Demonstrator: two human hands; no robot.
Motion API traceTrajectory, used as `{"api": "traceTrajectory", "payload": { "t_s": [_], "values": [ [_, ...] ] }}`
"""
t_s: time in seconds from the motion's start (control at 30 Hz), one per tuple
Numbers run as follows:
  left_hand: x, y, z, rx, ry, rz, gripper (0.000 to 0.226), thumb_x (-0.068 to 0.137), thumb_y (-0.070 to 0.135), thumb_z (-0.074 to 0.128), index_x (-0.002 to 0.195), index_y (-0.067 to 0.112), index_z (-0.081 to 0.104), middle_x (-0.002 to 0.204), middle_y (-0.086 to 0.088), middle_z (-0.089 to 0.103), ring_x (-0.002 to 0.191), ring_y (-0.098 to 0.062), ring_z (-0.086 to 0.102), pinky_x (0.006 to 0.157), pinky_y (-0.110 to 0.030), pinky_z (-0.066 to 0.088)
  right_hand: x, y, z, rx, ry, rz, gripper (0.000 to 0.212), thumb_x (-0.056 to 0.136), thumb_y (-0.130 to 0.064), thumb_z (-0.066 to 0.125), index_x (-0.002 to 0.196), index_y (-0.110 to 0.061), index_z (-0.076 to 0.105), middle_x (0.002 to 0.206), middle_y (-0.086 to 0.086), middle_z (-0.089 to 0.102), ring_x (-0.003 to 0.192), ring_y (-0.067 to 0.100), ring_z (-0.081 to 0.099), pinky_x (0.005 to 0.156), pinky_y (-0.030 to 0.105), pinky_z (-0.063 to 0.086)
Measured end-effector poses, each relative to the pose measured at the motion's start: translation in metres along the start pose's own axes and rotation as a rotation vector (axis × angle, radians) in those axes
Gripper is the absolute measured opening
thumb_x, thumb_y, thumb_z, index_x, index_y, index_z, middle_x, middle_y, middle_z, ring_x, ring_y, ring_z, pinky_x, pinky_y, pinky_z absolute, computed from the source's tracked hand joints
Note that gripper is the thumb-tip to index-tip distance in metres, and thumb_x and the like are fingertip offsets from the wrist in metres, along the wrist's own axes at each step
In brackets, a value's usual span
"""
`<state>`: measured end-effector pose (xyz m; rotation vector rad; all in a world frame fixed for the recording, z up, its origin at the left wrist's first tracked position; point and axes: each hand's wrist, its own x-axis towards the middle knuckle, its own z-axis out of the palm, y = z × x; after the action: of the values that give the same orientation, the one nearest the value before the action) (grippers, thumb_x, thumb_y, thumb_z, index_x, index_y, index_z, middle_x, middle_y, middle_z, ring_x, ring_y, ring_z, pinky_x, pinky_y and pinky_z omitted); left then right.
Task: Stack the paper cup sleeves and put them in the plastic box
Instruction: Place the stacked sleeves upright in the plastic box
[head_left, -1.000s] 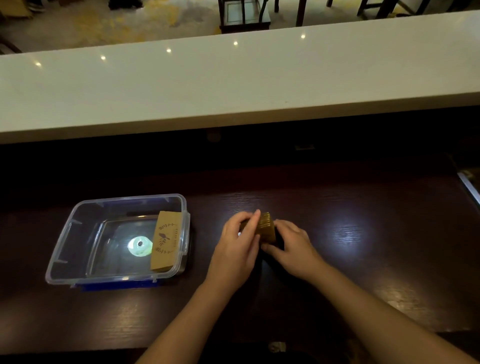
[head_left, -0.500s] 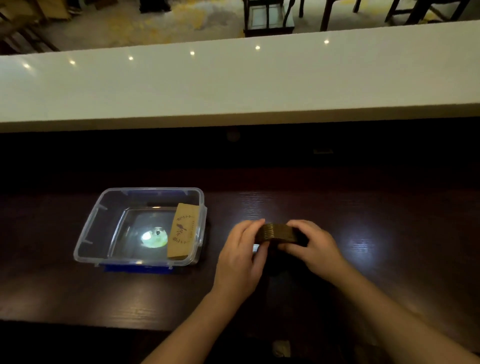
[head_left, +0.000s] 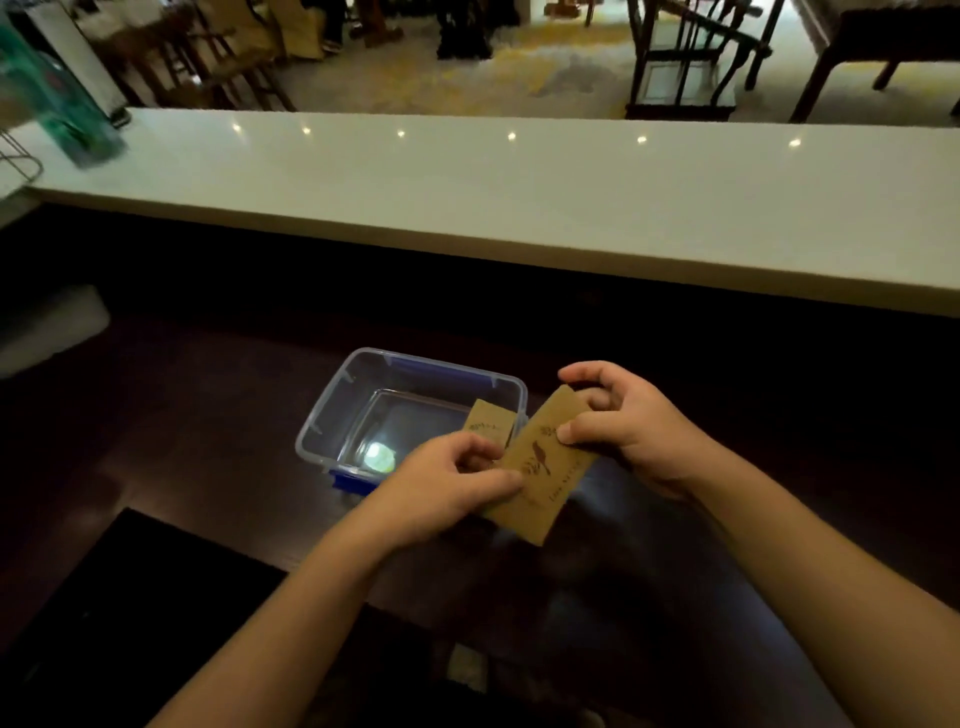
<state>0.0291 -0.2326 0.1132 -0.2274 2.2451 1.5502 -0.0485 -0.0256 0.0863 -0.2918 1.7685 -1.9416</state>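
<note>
Beside the plastic box (head_left: 332, 405), both hands gripping sleeve stack (head_left: 545, 467), long axis seemingly tilted up-right, left hand (head_left: 441, 488), right hand (head_left: 628, 426)

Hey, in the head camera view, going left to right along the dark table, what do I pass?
Plastic box → left hand → held stack of sleeves → right hand.

Sleeve groups number 2: 1 brown flat stack of paper cup sleeves (head_left: 543, 467) pinched between the fingers of 2 hands, and 1 more sleeve (head_left: 491, 426) just beyond the left fingertips, leaning inside the 1 plastic box (head_left: 332, 410).
</note>
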Motion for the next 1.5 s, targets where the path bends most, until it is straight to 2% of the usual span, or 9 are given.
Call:
{"api": "traceTrajectory", "payload": {
  "t_s": [0.2,0.33,0.53,0.67,0.8,0.93,1.17,1.3,1.5],
  "values": [
    [0.023,0.002,-0.053,0.003,-0.21,0.039,0.028,0.079,0.027,0.072,0.107,0.023,0.068,0.105,0.0,0.073,0.098,-0.011,0.068,0.089,-0.03,0.053,0.041,-0.016,0.04,-0.059,-0.08,0.075,0.056,0.071,0.015,0.066,0.117,-0.014,0.053,0.062,-0.001,0.065,0.067,0.014,0.067,0.062,0.023,0.054],
    [0.041,-0.009,-0.083,-0.234,-0.277,0.004,0.027,0.081,0.016,0.069,0.107,0.01,0.066,0.101,-0.005,0.075,0.096,-0.018,0.07,0.071,-0.025,0.057,0.066,-0.013,0.058,-0.013,-0.012,0.095,0.052,0.072,0.008,0.069,0.113,-0.02,0.056,0.067,0.0,0.071,0.071,0.015,0.07,0.063,0.028,0.055],
    [0.078,-0.033,-0.113,-0.242,-0.205,-0.043,0.016,0.087,0.007,0.06,0.101,0.01,0.067,0.093,-0.004,0.075,0.091,-0.019,0.071,0.071,-0.029,0.058,0.09,0.008,0.077,-0.111,0.211,0.088,0.049,0.075,-0.014,0.076,0.117,-0.029,0.055,0.091,0.003,0.075,0.091,0.018,0.071,0.08,0.034,0.056],
    [0.102,-0.05,-0.132,-0.295,-0.153,-0.187,0.014,0.088,0.004,0.057,0.099,0.005,0.065,0.092,-0.009,0.073,0.083,-0.018,0.072,0.062,-0.028,0.059,0.082,0.034,0.068,-0.242,0.519,0.116,0.042,0.081,-0.027,0.069,0.121,-0.023,0.057,0.099,0.0,0.068,0.092,0.015,0.066,0.076,0.029,0.055],
    [0.118,-0.077,-0.132,-0.274,-0.124,-0.373,0.022,0.087,0.005,0.058,0.109,0.002,0.061,0.098,-0.015,0.07,0.087,-0.025,0.069,0.07,-0.038,0.058,0.067,0.061,0.064,-0.266,0.756,0.274,0.024,0.078,-0.026,0.063,0.097,-0.013,0.069,0.088,0.003,0.07,0.086,0.019,0.065,0.083,0.053,0.055],
    [0.13,-0.094,-0.124,-0.238,-0.169,-0.491,0.028,0.084,0.01,0.064,0.111,0.005,0.06,0.107,-0.016,0.07,0.098,-0.029,0.067,0.082,-0.044,0.055,0.058,0.073,0.073,-0.168,0.672,0.379,0.022,0.081,-0.026,0.058,0.072,-0.012,0.073,0.075,0.01,0.073,0.079,0.031,0.07,0.078,0.057,0.057],
    [0.142,-0.097,-0.109,-0.119,-0.186,-0.472,0.028,0.082,0.018,0.066,0.109,0.011,0.06,0.104,-0.011,0.071,0.093,-0.024,0.069,0.07,-0.037,0.056,0.055,0.07,0.076,-0.024,0.583,0.39,0.026,0.084,-0.031,0.06,0.08,-0.012,0.076,0.085,0.008,0.077,0.083,0.024,0.073,0.081,0.048,0.059],
    [0.14,-0.095,-0.104,-0.052,-0.16,-0.472,0.022,0.081,0.018,0.068,0.101,0.011,0.062,0.101,-0.01,0.072,0.094,-0.024,0.067,0.077,-0.04,0.055,0.053,0.066,0.077,-0.083,0.547,0.371,0.016,0.083,-0.019,0.061,0.082,-0.011,0.075,0.086,0.013,0.077,0.083,0.028,0.073,0.08,0.054,0.058],
    [0.139,-0.095,-0.093,0.083,-0.103,-0.399,0.01,0.082,0.021,0.066,0.09,0.018,0.06,0.095,-0.005,0.068,0.088,-0.018,0.063,0.062,-0.03,0.048,0.054,0.061,0.077,-0.118,0.541,0.379,0.016,0.083,-0.012,0.06,0.086,-0.004,0.073,0.091,0.022,0.074,0.087,0.036,0.071,0.079,0.058,0.056]
  ]
}}
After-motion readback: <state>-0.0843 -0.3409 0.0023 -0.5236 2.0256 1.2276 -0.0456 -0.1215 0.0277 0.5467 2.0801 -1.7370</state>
